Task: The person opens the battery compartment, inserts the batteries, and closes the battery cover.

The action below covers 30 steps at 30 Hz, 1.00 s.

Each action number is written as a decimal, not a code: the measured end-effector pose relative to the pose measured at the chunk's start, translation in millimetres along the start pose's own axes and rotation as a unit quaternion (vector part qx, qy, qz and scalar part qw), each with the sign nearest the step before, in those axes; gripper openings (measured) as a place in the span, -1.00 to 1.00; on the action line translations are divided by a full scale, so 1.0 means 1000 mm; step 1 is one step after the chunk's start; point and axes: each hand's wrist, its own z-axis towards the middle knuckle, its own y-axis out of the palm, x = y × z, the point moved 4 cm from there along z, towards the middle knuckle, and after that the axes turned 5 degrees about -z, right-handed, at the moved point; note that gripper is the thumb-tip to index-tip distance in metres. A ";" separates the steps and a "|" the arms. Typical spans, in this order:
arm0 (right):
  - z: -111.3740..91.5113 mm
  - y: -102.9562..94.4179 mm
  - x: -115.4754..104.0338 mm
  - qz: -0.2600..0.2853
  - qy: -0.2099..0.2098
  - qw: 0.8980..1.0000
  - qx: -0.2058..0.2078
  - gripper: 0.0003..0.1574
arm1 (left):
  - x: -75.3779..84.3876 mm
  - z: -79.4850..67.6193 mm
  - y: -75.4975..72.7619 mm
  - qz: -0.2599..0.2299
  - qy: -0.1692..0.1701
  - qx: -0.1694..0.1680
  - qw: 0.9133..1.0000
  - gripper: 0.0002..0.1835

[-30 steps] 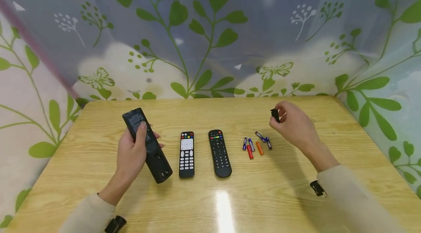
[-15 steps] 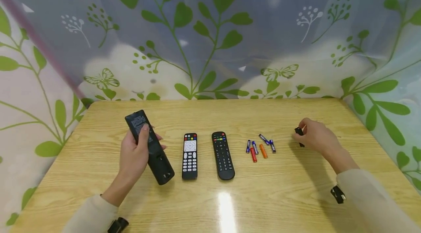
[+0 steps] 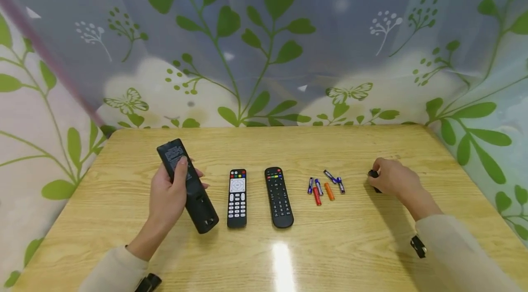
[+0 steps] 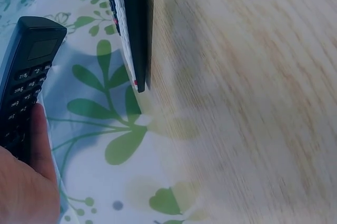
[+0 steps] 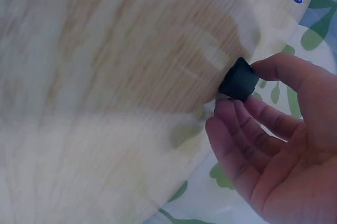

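Note:
My left hand (image 3: 167, 193) grips a black remote control (image 3: 194, 200) above the left of the table. Its back faces up in the head view, with the thumb on the label and an uncovered battery compartment at the lower end; the left wrist view shows its keys (image 4: 23, 92). On the right, my right hand (image 3: 398, 182) pinches a small black battery cover (image 5: 240, 79) between thumb and fingers, low over the table. Whether the cover touches the wood is hard to tell. Several batteries lie left of that hand, among them a red battery (image 3: 316, 196) and an orange battery (image 3: 329, 191).
A remote with white keys (image 3: 237, 198) and an all-black remote (image 3: 279, 198) lie face up side by side in the middle of the wooden table (image 3: 330, 246). Behind the table's far edge hangs a leaf-patterned curtain (image 3: 350, 44).
My right hand has moved right and down toward the tabletop with the battery cover. My left hand still holds its remote in about the same place.

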 end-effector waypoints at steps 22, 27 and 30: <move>0.002 0.003 -0.061 0.054 -0.089 0.992 0.077 -0.70 | -0.004 0.002 -0.006 0.009 -0.001 0.001 1.000 -0.52; 0.006 0.009 -0.075 0.060 -0.100 0.990 0.083 -0.71 | -0.005 0.001 -0.008 0.015 0.000 0.001 1.000 -0.53; 0.008 0.012 -0.081 0.057 -0.109 0.988 0.094 -0.72 | -0.004 0.001 -0.008 0.015 0.002 0.001 1.000 -0.52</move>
